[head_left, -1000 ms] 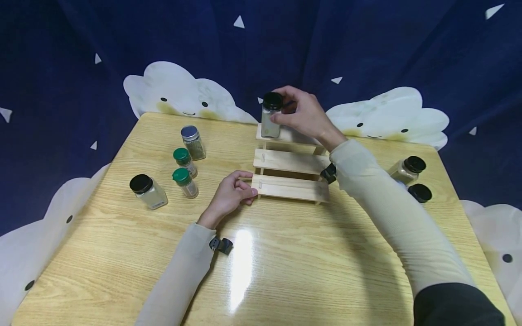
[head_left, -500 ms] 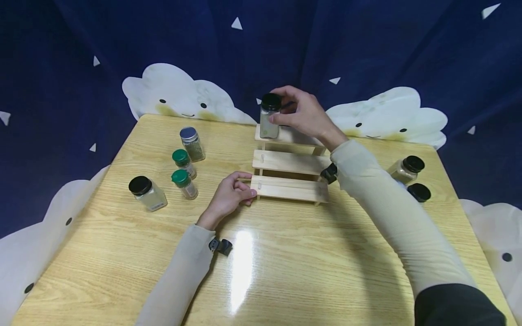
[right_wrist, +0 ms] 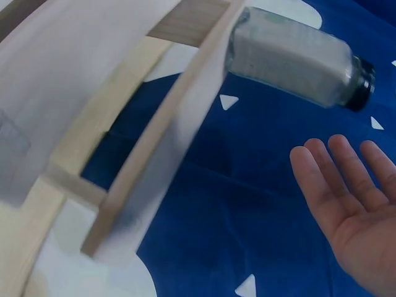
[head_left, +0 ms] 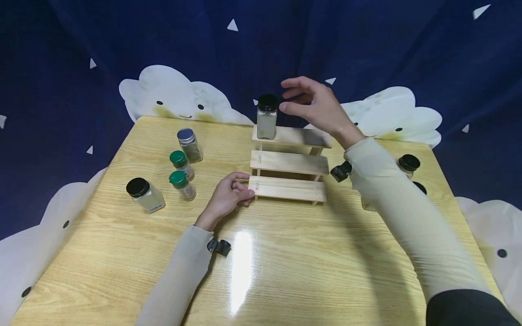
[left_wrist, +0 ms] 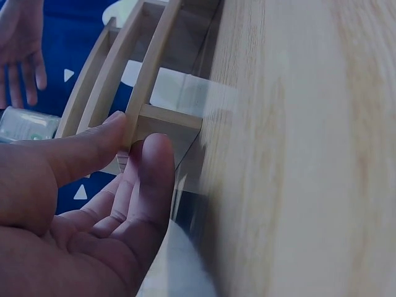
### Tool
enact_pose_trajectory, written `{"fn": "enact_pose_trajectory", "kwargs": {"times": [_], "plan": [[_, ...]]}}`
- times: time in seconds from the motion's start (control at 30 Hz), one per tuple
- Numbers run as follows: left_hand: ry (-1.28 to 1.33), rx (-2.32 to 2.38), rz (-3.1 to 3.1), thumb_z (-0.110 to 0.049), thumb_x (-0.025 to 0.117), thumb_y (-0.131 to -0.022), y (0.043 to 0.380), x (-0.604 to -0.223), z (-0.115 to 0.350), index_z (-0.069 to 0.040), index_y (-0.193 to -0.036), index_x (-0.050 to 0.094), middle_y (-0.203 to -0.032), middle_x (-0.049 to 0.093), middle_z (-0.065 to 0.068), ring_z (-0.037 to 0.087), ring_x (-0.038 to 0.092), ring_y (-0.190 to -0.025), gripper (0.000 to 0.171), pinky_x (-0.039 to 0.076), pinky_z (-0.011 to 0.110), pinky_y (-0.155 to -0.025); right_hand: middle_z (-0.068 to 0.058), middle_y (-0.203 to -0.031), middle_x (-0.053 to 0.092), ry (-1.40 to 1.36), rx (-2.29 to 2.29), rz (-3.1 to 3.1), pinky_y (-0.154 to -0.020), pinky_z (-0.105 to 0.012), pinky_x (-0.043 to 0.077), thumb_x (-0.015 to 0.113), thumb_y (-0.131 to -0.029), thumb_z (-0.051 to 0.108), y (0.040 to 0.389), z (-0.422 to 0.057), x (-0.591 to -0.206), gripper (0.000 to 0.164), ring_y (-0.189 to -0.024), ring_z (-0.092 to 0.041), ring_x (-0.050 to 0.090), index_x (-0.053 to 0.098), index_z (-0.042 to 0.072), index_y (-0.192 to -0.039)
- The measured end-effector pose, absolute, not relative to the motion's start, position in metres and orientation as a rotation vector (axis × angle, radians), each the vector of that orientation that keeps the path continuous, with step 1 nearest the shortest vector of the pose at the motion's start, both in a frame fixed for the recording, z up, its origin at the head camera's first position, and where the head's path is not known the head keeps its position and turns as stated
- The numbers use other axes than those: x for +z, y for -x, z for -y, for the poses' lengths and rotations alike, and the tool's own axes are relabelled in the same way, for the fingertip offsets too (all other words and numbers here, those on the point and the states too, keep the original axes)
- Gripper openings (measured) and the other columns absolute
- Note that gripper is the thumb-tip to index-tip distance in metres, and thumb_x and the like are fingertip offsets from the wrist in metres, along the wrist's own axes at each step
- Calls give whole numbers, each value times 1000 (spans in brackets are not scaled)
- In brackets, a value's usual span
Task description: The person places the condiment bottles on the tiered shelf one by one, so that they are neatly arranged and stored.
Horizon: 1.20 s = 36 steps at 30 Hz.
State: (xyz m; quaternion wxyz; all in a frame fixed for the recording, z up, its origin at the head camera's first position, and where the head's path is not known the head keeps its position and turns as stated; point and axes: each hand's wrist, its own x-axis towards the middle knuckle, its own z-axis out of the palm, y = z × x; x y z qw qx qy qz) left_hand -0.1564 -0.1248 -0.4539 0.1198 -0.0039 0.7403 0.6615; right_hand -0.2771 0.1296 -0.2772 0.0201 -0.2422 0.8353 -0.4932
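Observation:
A glass jar with a black lid and pale contents point(head_left: 267, 124) stands upright on the left end of the top tier of a three-tier wooden rack point(head_left: 291, 162). Just right of that jar is my right hand point(head_left: 322, 106), apart from it, fingers extended and holding nothing. The right wrist view confirms a gap between the hand point(right_wrist: 365, 229) and the jar point(right_wrist: 291, 59). My left hand point(head_left: 226, 194) grips the left end of the rack's lowest tier. In the left wrist view its thumb point(left_wrist: 93, 145) lies on the board, with fingers curled around the end.
Left on the wooden table point(head_left: 285, 258) stand a silver-lidded jar point(head_left: 190, 147), two green-lidded shakers point(head_left: 181, 164) and a black-lidded jar point(head_left: 147, 197). More black-lidded jars point(head_left: 409, 164) stand at the right, partly hidden by the right sleeve. A dark blue curtain point(head_left: 285, 40) hangs behind.
My right hand has let go of the black-lidded jar and moved right and slightly up from it. The jar stays on the top tier. My left hand keeps its hold on the rack.

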Motion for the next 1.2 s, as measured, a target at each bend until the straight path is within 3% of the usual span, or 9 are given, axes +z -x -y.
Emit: {"fn": "enact_pose_trajectory", "kwargs": {"times": [0.47, 0.53, 0.97, 1.2], "plan": [[1, 1982, -2112, 11, 72, -99, 156, -454, 125, 10, -145, 54, -90, 69, 11, 24, 72, -76, 49, 67, 29, -71, -11, -136, 70, 749, -1464, -2735, -91, -26, 52, 79, -104, 25, 254, -178, -255, 46, -116, -21, 64, 68, 16, -147], [2, 1993, -2103, 12, 72, -99, 156, -454, 125, 11, -145, 54, -89, 69, 11, 23, 72, -76, 49, 67, 29, -71, -11, -137, 69, 719, -1441, -2752, -82, -26, 51, 78, -104, 27, 251, -188, -253, 47, -116, -19, 63, 67, 17, -148], [-6, 1964, -2135, 10, 72, -100, 156, -453, 125, 9, -146, 54, -89, 70, 11, 21, 71, -73, 50, 66, 29, -71, 4, -125, 75, 607, -1398, -2852, -84, -18, 50, 77, -105, 24, 235, -251, -251, 37, -108, -14, 67, 73, 17, -141], [1, 1955, -2138, 9, 73, -101, 156, -455, 125, 9, -146, 54, -89, 70, 11, 19, 71, -73, 49, 66, 29, -71, 7, -126, 75, 535, -1328, -2901, -81, -16, 49, 76, -106, 23, 222, -283, -249, 36, -109, -12, 65, 73, 20, -142]]}}
